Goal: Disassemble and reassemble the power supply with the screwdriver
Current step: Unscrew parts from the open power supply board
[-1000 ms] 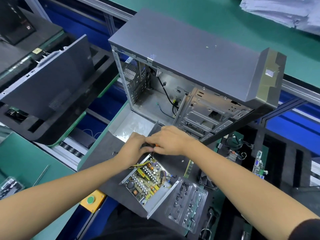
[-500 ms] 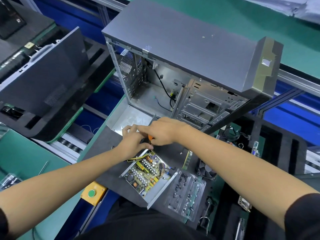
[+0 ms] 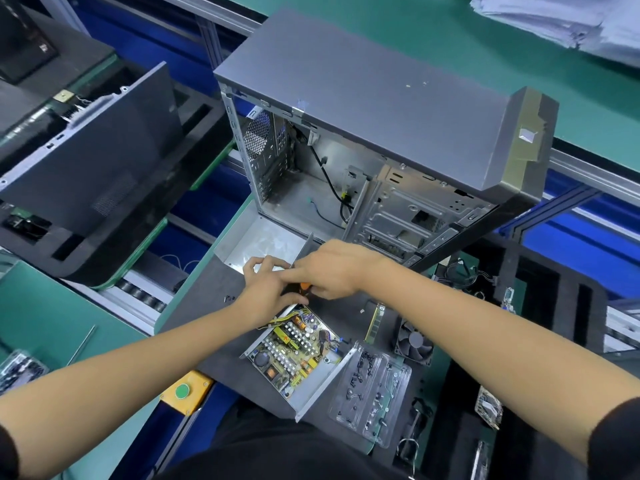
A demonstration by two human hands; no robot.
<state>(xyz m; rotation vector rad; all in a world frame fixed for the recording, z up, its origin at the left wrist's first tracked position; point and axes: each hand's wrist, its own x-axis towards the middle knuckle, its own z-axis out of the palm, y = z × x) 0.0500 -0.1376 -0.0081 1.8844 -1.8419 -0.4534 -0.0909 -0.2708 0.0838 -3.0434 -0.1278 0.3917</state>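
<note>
I read this as the disassembly half of the job, with the power supply (image 3: 294,355) already opened: its circuit board lies bare in the metal tray on the dark mat (image 3: 201,306), just below my fingers and toward my body. My right hand (image 3: 332,271) is curled around the screwdriver (image 3: 305,287), of which only a bit of orange handle shows under the knuckles; the tip is hidden, so I cannot say what it bears on. My left hand (image 3: 266,289) sits against the right one, its fingers bent toward the same spot at the far end of the supply, but whether they pinch a screw, steady the tool or hold nothing I cannot tell. Just beyond my fingertips lies the supply's lid (image 3: 256,244), a bright folded sheet of metal, and past that stands the open computer case (image 3: 363,161). To the right of my fingers and nearer me are a memory stick (image 3: 373,323), a small fan (image 3: 414,341) and a clear plastic parts tray (image 3: 374,393) with small dark screws in it. My judgement is that the hands are working a fastener at the far edge of the supply. The next move calls for seating the tip squarely while the left fingers steady the housing, and any freed screw wants catching before it rolls off the mat.
</note>
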